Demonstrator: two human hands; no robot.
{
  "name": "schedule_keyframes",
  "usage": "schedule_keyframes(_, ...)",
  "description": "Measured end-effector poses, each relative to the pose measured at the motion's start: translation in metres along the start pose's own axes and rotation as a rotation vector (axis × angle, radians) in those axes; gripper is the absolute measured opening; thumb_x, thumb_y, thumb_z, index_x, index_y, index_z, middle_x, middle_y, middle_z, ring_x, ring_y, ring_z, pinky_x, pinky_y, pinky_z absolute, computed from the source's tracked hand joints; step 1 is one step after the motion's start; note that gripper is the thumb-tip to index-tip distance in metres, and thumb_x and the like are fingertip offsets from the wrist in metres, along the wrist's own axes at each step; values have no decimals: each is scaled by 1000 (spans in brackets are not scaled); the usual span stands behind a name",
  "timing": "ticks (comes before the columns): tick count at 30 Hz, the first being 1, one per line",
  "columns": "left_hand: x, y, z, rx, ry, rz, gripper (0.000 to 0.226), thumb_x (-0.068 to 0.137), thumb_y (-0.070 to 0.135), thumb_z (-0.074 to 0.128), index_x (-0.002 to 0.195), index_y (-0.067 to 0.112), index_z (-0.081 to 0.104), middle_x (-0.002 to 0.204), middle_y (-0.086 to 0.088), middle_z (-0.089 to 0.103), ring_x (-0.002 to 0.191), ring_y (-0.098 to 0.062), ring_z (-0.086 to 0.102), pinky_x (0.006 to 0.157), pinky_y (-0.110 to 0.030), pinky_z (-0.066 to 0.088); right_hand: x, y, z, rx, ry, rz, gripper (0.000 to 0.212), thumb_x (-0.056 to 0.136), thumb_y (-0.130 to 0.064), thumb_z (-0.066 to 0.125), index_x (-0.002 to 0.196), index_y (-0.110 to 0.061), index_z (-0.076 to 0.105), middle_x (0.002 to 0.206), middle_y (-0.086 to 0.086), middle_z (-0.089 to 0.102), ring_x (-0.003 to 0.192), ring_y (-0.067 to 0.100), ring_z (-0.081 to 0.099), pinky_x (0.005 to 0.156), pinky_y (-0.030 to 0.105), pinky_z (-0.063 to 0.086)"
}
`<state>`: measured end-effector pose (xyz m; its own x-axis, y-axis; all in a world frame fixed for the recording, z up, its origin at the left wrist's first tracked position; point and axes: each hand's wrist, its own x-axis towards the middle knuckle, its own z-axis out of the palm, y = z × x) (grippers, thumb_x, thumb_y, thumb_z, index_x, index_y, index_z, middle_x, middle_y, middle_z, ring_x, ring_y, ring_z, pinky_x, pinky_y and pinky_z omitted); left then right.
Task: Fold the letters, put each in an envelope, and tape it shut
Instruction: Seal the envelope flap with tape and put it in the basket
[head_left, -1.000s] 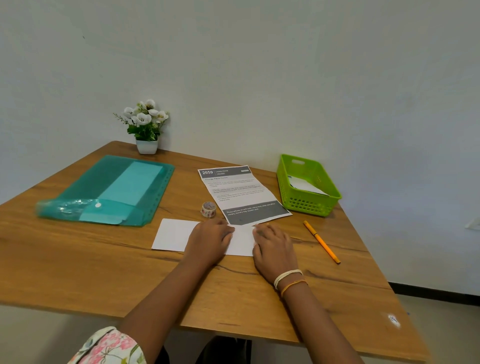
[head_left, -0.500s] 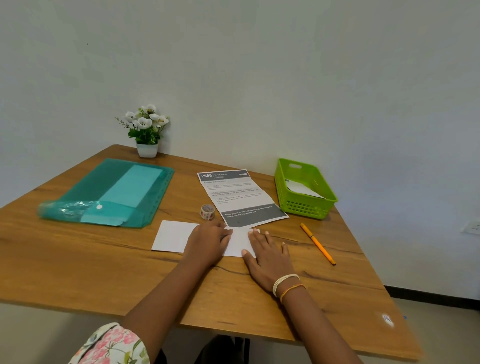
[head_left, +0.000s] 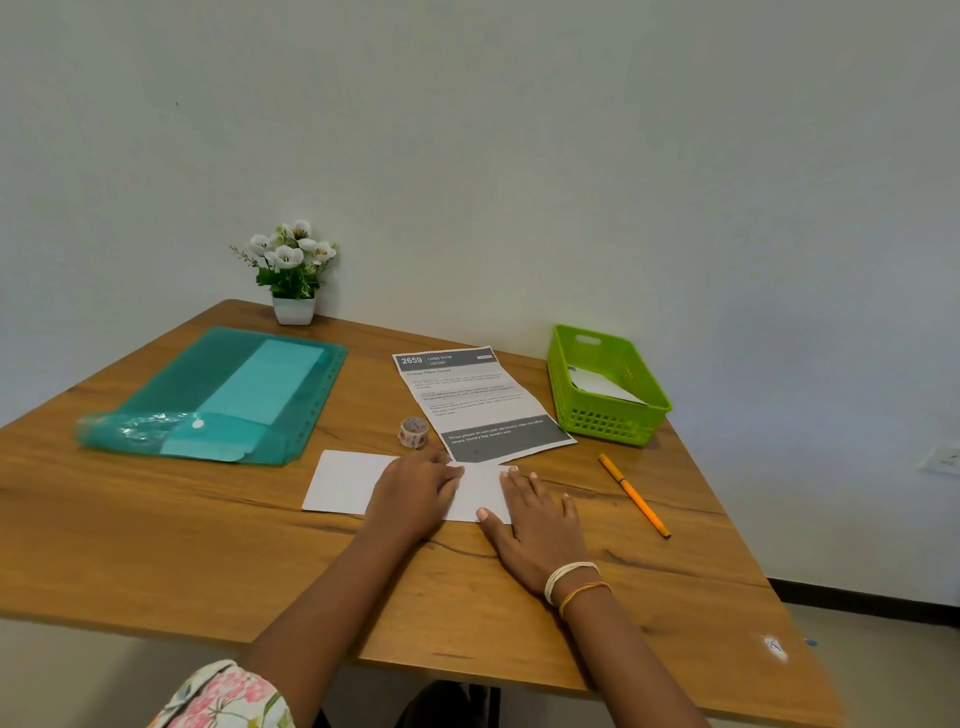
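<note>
Room: pale plain wall behind a wooden desk (head_left: 156, 545) set into the corner
Folded paper: a white sheet (head_left: 343, 480) lies flat near the front middle of the desk, its right part under both hands
Left hand: the left hand (head_left: 415, 499) rests palm down on the sheet, fingers loosely bent and pressing it, gripping nothing
Right hand: the right hand (head_left: 530, 525) lies flat with straight fingers, fingertips and thumb on the sheet's right end; bracelets (head_left: 574, 582) circle the wrist
Printed letter: a creased printed letter (head_left: 478, 400) lies unfolded just behind the hands, its near edge touching the white sheet
Tape: a small patterned tape roll (head_left: 414, 432) stands just left of the letter, near the left hand
Basket: a green basket (head_left: 608, 421) to the right of the letter holds white paper (head_left: 602, 387)
Pen: an orange pen (head_left: 634, 493) lies to the right of the right hand, apart from it
Folder: a teal plastic folder (head_left: 228, 395) lies at the left
Plant: a white pot of white flowers (head_left: 292, 275) stands at the back by the wall
Sleeve: a floral sleeve (head_left: 228, 696) shows at the bottom edge
</note>
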<state>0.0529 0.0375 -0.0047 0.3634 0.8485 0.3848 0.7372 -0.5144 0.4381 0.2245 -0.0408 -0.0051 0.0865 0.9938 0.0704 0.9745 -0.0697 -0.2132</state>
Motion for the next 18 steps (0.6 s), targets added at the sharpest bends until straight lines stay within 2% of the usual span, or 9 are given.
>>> schedule_keyframes(3,0,0,-2,-24,-54,-32,32,93,35,53,121,28,67,127,9,60,109,-13,55,85,-27,45,0,1,2,53,66,28,77,89,-68,26,152,-26,14,160,-7,15,147,14,13,118,47,12)
schedule_keyframes(5,-1,0,-5,-44,-81,-55,34,91,38,56,122,29,65,130,10,58,113,-12,54,90,-27,44,-1,2,2,80,150,55,78,86,-67,35,148,-22,25,154,-1,31,140,16,30,114,42,25)
schedule_keyframes(7,-2,1,-8,-60,-102,-74,38,88,43,59,123,28,65,132,11,57,116,-12,53,93,-29,42,-1,1,-1,101,224,98,73,81,-66,45,139,-22,38,138,0,49,125,19,44,102,36,37)
schedule_keyframes(9,-4,5,-11,-61,-116,-91,44,85,47,62,125,27,63,134,10,56,118,-14,52,95,-30,40,-1,0,-4,114,249,150,73,79,-65,54,136,-21,40,130,1,51,119,21,46,94,34,40)
schedule_keyframes(11,-4,10,-15,-63,-142,-131,54,80,51,67,128,26,60,136,7,55,121,-15,50,96,-32,40,0,1,-5,137,260,176,75,78,-62,58,137,-19,38,130,1,49,118,22,45,95,35,40)
schedule_keyframes(14,4,19,-23,-48,-272,-216,77,68,53,78,135,27,52,139,4,52,124,-19,48,95,-34,43,4,5,-4,245,277,214,71,78,-54,64,137,-20,42,126,1,53,116,20,47,95,35,43)
schedule_keyframes(18,18,26,-30,73,-396,-238,88,61,46,85,137,24,47,136,0,54,121,-22,52,91,-34,49,5,6,-2,301,292,224,65,78,-50,67,134,-23,48,118,-3,57,110,17,49,90,35,47)
